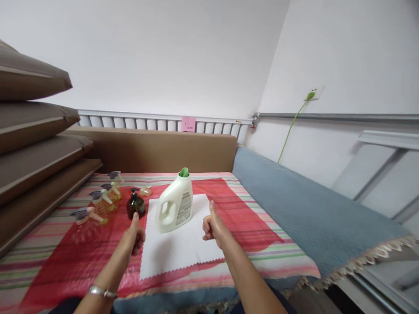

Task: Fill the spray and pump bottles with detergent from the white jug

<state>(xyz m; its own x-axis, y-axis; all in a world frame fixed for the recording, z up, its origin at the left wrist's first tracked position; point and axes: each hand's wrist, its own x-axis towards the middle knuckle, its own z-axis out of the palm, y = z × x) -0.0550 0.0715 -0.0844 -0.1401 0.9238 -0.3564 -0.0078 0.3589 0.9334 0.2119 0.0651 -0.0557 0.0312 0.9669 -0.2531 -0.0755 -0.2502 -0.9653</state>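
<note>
My left hand and my right hand are both held out over the bed as fists with the thumbs pointing up, and neither holds anything. Between them stands a cream detergent jug with a green cap, on a white cloth. A small dark brown pump bottle stands just beyond my left thumb. Left of it are three clear spray bottles with grey triggers. A small pale object lies behind the pump bottle.
A red mat lies on a striped bedcover. Brown cushions are stacked at the left, with a brown headboard behind. A blue blanket covers the right side. A green cable hangs from a wall socket.
</note>
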